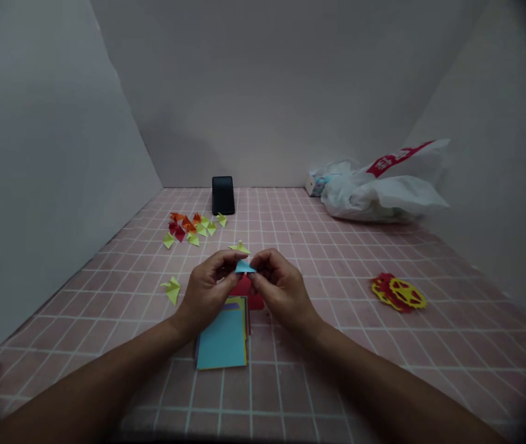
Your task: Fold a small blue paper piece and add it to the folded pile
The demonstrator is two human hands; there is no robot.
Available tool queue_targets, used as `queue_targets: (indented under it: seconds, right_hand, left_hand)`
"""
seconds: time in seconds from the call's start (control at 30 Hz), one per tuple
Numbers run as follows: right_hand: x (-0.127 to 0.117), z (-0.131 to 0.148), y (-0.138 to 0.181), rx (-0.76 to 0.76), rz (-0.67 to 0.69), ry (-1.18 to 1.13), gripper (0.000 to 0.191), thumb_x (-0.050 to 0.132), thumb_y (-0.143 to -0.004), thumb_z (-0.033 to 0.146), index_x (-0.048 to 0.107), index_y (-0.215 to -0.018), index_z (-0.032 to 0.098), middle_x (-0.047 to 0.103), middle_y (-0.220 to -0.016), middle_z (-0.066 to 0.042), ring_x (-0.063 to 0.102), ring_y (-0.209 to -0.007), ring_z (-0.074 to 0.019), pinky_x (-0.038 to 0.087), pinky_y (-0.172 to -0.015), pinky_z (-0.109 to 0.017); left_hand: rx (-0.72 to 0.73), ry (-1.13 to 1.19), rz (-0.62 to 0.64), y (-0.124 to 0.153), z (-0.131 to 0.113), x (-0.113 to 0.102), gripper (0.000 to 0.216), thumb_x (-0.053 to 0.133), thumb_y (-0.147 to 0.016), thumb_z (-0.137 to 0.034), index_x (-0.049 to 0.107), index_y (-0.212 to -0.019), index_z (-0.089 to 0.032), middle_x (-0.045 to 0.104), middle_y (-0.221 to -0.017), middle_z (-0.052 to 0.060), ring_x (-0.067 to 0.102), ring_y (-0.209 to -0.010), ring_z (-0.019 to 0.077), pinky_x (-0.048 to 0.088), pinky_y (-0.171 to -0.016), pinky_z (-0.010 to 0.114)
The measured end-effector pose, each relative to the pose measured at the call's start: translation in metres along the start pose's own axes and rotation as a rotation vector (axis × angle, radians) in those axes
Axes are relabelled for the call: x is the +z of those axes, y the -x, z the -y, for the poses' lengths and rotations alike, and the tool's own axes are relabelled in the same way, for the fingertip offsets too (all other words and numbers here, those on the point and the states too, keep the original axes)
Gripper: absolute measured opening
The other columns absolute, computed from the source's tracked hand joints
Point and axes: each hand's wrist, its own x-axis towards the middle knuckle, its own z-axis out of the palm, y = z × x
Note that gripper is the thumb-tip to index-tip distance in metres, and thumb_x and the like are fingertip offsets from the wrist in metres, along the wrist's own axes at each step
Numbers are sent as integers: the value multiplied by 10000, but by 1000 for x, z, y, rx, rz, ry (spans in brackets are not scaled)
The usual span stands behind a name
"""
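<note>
My left hand (207,288) and my right hand (281,287) meet over the middle of the pink checked table (336,259). Both pinch a small folded blue paper piece (245,267) between their fingertips. Directly below the hands lies a stack of coloured paper sheets (223,339) with a blue sheet on top. Something red (246,290) shows on the table under the hands. A folded yellow piece (240,248) lies just beyond my fingers, and another yellow piece (171,289) rests to the left of my left hand.
A pile of folded orange, red and yellow pieces (189,227) lies at the back left. A black phone (222,195) leans on the rear wall. White plastic bags (383,185) sit at the back right. Red and yellow paper cut-outs (399,293) lie at right.
</note>
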Motion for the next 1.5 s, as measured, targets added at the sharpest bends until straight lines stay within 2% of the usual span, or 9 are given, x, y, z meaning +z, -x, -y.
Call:
queue_targets:
  seconds: [0.2, 0.43, 0.57, 0.67, 0.77, 1.0, 1.23, 1.33, 1.5]
  right_hand:
    - [-1, 6, 1, -13, -18, 113, 93, 588, -816, 132, 572, -875, 202, 591, -787, 14, 563, -674, -123, 446, -606, -262]
    - [-1, 7, -1, -15, -19, 152, 92, 576, -807, 122, 579, -860, 197, 603, -808, 1, 567, -701, -134, 449, -633, -272]
    - [-1, 6, -1, -17, -39, 139, 83, 576, -811, 128, 570, -853, 199, 603, -799, 4, 577, -699, -134, 455, -631, -267]
    - [-1, 7, 0, -18, -29, 152, 81, 573, -817, 130, 566, -853, 202, 596, -789, 7, 567, -689, -132, 442, -612, -259]
    - [-2, 6, 1, -34, -4, 185, 94, 573, -814, 116, 561, -842, 204, 589, -793, 7, 556, -700, -131, 436, -623, -259]
    - [-3, 6, 0, -41, 2, 183, 107, 565, -815, 103, 555, -859, 201, 571, -810, 7, 544, -716, -130, 438, -646, -267]
    - [-1, 11, 2, 8, 43, 17, 109, 596, -879, 255, 544, -963, 208, 573, -837, -7, 562, -717, -135, 477, -648, -277]
    - [-1, 10, 1, 39, 60, 35, 127, 637, -862, 303, 561, -885, 204, 559, -745, 12, 530, -654, -126, 444, -591, -260]
    - [-3, 10, -1, 11, 28, 112, 120, 607, -872, 260, 573, -775, 197, 557, -689, 16, 508, -606, -116, 401, -555, -250]
  left_hand:
    - [-9, 2, 15, 0, 1, -1, 188, 659, -813, -146, 676, -995, -191, 702, -959, 28, 679, -878, 146, 540, -825, 269]
    - [-1, -17, 70, -1, 5, -2, 254, 654, -805, -124, 638, -1047, -201, 663, -1000, 35, 644, -914, 154, 526, -814, 270]
    - [-41, 55, 112, 0, 1, -2, 283, 710, -822, -217, 611, -1087, -211, 635, -1038, 27, 642, -912, 147, 534, -817, 267]
    - [-88, 92, 78, -1, -2, -2, 209, 691, -859, -297, 629, -1030, -192, 641, -939, 17, 628, -826, 129, 524, -755, 242]
    - [-124, 99, 32, -4, -3, -3, 162, 699, -850, -307, 646, -917, -169, 640, -840, 8, 607, -744, 114, 505, -692, 224]
    - [-178, 120, 45, -6, -5, -2, 168, 733, -804, -298, 660, -854, -155, 648, -763, 0, 593, -676, 107, 486, -624, 217]
    - [-72, 25, -65, -5, -6, -3, 121, 712, -824, -274, 662, -821, -164, 660, -757, -2, 609, -685, 114, 509, -662, 234]
    - [-29, -32, -42, -4, -5, -3, 89, 694, -832, -252, 665, -817, -169, 668, -765, 2, 622, -712, 124, 515, -677, 239]
    - [3, -68, 6, -2, -4, -3, 68, 662, -866, -242, 679, -871, -177, 684, -812, 9, 643, -752, 133, 525, -719, 251]
